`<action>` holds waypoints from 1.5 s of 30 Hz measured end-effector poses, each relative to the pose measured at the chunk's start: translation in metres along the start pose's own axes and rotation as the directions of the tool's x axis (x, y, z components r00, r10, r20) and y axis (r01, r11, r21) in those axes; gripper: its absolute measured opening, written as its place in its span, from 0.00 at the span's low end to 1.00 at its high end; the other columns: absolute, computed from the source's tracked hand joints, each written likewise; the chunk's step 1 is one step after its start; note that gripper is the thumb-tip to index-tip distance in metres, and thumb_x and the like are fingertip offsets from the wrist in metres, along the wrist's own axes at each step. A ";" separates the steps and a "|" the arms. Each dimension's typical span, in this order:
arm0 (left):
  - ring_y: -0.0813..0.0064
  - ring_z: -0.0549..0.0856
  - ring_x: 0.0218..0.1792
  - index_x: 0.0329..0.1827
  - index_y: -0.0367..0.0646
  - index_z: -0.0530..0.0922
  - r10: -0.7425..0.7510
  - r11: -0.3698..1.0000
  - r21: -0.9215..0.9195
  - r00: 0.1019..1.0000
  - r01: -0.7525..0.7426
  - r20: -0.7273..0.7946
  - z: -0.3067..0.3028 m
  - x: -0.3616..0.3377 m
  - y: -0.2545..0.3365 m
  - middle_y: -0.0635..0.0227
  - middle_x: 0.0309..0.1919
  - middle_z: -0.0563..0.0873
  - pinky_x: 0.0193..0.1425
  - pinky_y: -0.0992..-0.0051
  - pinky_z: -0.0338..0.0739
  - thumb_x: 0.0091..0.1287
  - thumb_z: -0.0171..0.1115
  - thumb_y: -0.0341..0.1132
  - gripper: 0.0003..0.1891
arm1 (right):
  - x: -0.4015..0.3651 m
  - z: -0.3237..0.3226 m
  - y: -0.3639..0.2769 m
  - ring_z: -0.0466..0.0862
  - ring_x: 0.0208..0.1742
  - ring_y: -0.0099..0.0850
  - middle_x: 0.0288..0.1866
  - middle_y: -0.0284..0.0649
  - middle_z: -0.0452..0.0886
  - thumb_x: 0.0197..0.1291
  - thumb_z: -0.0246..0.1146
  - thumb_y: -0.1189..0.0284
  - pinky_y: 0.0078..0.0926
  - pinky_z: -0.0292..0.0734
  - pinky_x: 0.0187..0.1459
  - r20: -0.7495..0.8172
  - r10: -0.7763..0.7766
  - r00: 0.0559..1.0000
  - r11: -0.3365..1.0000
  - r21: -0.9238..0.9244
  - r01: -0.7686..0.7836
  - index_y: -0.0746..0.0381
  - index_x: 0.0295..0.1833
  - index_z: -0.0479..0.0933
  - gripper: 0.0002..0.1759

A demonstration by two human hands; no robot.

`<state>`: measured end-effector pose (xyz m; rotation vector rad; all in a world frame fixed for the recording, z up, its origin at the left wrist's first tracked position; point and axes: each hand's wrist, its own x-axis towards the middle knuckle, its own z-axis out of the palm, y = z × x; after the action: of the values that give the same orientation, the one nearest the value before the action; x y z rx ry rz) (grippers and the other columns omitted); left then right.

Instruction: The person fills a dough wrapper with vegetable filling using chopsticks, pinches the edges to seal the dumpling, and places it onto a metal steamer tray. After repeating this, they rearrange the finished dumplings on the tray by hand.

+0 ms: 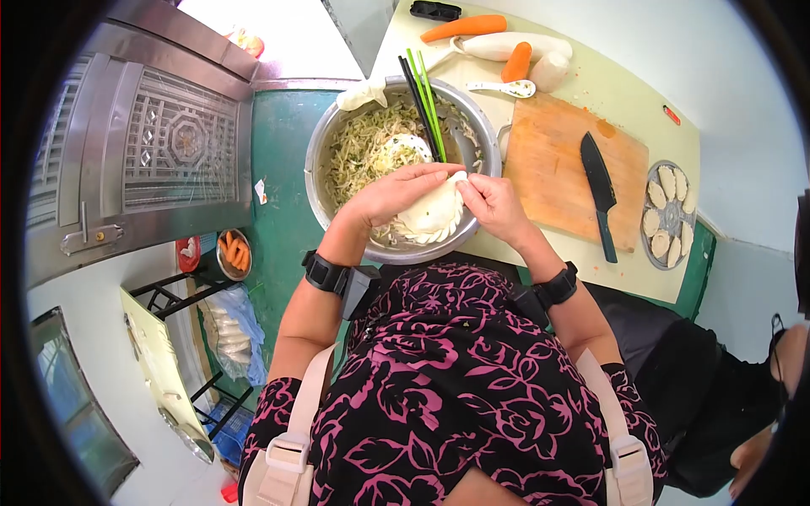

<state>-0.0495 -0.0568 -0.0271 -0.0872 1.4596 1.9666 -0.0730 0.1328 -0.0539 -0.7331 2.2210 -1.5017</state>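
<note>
Over a large metal bowl (pixel 319 181) of shredded filling (pixel 359 139), I hold a big white dumpling (pixel 432 215) between both hands. Pleats run along its lower right edge. My left hand (pixel 390 196) cups it from the left, fingers stretched along its upper side. At its upper right edge, my right hand (pixel 498 205) pinches the dough between thumb and curled fingers. Black chopsticks (pixel 419 101) and green chopsticks (pixel 432 110) lean in the bowl behind my hands. A lump of dough (pixel 363 94) lies on the bowl's far rim.
Right of the bowl, a cutting board (pixel 548 160) carries a black knife (pixel 599 185). Beyond it stands a plate of shaped dumplings (pixel 669 215). Carrots (pixel 466 28), a white radish (pixel 523 45) and a spoon (pixel 504 88) lie at the back. Another person (pixel 717 388) sits at the right.
</note>
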 end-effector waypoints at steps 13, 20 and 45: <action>0.82 0.78 0.40 0.59 0.38 0.65 -0.023 0.999 -0.039 0.997 0.026 0.069 0.001 0.001 0.005 0.68 0.42 0.78 0.45 0.83 0.72 0.64 0.49 0.31 0.20 | 0.000 -0.003 0.002 0.71 0.18 0.33 0.16 0.43 0.68 0.60 0.53 0.60 0.28 0.65 0.23 -0.058 -0.016 0.998 0.998 0.063 0.020 0.66 0.26 0.70 0.19; 0.78 0.72 0.51 0.61 0.36 0.62 -0.029 0.978 0.207 0.989 -0.001 0.144 0.001 0.007 0.002 0.64 0.52 0.73 0.55 0.80 0.66 0.64 0.50 0.32 0.22 | -0.002 -0.003 -0.002 0.70 0.17 0.38 0.16 0.48 0.68 0.58 0.55 0.67 0.29 0.65 0.22 -0.002 -0.023 1.000 1.000 0.019 0.023 0.67 0.25 0.70 0.14; 0.85 0.75 0.43 0.66 0.36 0.55 -0.105 0.993 0.097 0.915 0.073 0.390 0.031 0.023 0.010 0.70 0.46 0.75 0.45 0.83 0.71 0.63 0.51 0.30 0.27 | -0.033 -0.028 -0.003 0.65 0.18 0.26 0.15 0.42 0.65 0.59 0.53 0.68 0.24 0.63 0.22 0.139 0.047 0.989 0.982 0.177 -0.072 0.66 0.25 0.69 0.14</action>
<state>-0.0626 -0.0205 -0.0180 0.2614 1.2410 1.7254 -0.0618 0.1727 -0.0402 -0.6827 1.9599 -1.5528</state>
